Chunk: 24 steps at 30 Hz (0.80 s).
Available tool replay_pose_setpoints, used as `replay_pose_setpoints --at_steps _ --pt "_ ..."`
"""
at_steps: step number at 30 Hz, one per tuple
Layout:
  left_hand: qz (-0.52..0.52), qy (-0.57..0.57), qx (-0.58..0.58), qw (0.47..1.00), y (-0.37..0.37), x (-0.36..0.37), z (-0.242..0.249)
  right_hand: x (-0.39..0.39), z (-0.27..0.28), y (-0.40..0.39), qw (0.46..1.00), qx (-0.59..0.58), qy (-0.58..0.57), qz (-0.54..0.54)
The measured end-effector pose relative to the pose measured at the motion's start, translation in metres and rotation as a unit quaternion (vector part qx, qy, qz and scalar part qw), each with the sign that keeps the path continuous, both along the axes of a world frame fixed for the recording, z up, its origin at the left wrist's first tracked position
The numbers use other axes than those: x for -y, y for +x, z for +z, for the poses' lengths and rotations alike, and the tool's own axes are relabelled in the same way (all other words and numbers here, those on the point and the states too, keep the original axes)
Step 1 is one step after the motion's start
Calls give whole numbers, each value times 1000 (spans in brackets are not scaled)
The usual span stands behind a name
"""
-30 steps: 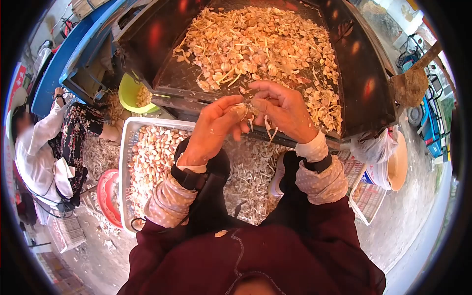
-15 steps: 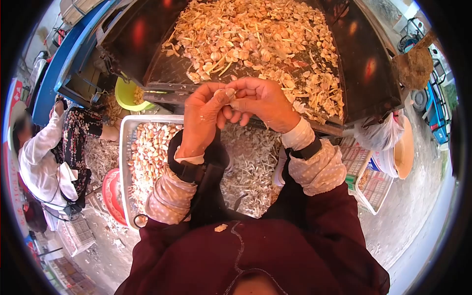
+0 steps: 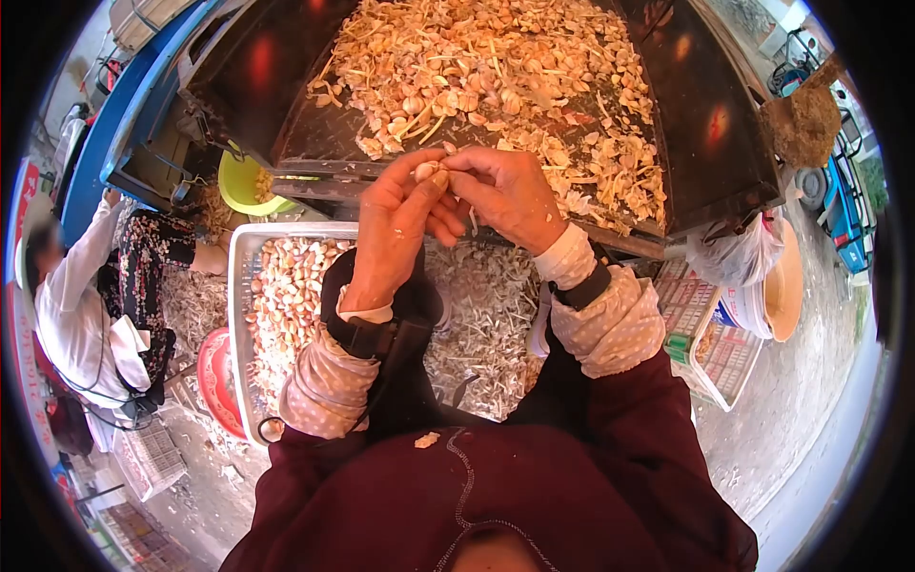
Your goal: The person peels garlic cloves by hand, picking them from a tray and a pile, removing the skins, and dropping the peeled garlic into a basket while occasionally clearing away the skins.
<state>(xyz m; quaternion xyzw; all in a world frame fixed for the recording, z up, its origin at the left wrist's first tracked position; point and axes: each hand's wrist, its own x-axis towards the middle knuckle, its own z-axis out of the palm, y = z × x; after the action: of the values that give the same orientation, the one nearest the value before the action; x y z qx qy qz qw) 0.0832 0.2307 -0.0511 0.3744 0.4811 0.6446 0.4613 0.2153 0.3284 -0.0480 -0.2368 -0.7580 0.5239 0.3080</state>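
My left hand [image 3: 396, 219] is closed, thumb and fingers pinching a pale garlic clove [image 3: 428, 172]. Right beside it, my right hand [image 3: 515, 195] is closed too, its thumb and forefinger pressed together at a small pointed garlic piece [image 3: 450, 150], partly hidden by the fingers. The fingertips of both hands meet just in front of the tray's near edge. A thin pale strip, apparently garlic skin [image 3: 473, 222], hangs beneath my right fingers. Beyond the hands, garlic cloves and loose skins [image 3: 496, 71] cover much of a dark metal tray [image 3: 329, 129].
A white crate [image 3: 238, 315] of garlic cloves stands to my left, near a lime-green bowl [image 3: 238, 186] and a red basin [image 3: 217, 381]. Skins [image 3: 481, 334] litter the ground between my legs. A seated person [image 3: 81, 305] is at far left. Crates [image 3: 686, 305] and a bucket [image 3: 748, 310] stand right.
The garlic clove in my left fingers now shows, and a small piece sticks up at my right fingertips. My right hand has tilted slightly. The person at left has raised an arm.
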Motion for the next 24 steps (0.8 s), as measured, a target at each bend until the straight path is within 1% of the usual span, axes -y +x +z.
replay_pose_setpoints --at_steps 1,3,5,7,9,10,11,12,13,15,16,18,22,24 --pt "7 -4 1 1000 1 0 1 2 -1 -1 1000 0 0 0" --pt "13 -8 2 1000 4 -2 1 5 -3 -6 991 -44 -124 -15" --pt "65 21 -6 998 5 -3 -2 5 -3 -9 990 -41 -133 -19" --pt "57 16 11 998 2 -2 -3 5 -7 -13 989 -37 -142 -23" --pt "49 10 27 998 -4 0 -7 6 -16 -19 997 -13 51 -61" --pt "35 -2 63 997 -7 -2 -11 4 -19 -21 997 -14 50 -61" --pt "20 -14 99 995 -9 -3 -14 2 -21 -22 998 -40 10 -46" --pt "20 -14 99 995 -10 -3 -13 3 -18 -23 997 -65 -29 -31" --pt "24 -22 114 993 -10 -4 -10 4 -15 -23 997 -65 -28 -29" --pt "29 -28 130 991 -10 -5 -8 6 -6 -20 985 -70 -153 -40" --pt "29 -29 129 991 -10 -4 -8 7 -3 -19 985 -70 -153 -39" --pt "32 -30 129 991 -8 -4 -9 8 -1 -18 992 5 -121 -22" --pt "50 -35 128 990 -7 -5 -6 8 -3 -21 996 -2 -88 -24" --pt "53 -44 129 989 -8 -4 -6 7 -7 -24 980 -84 -176 -29"
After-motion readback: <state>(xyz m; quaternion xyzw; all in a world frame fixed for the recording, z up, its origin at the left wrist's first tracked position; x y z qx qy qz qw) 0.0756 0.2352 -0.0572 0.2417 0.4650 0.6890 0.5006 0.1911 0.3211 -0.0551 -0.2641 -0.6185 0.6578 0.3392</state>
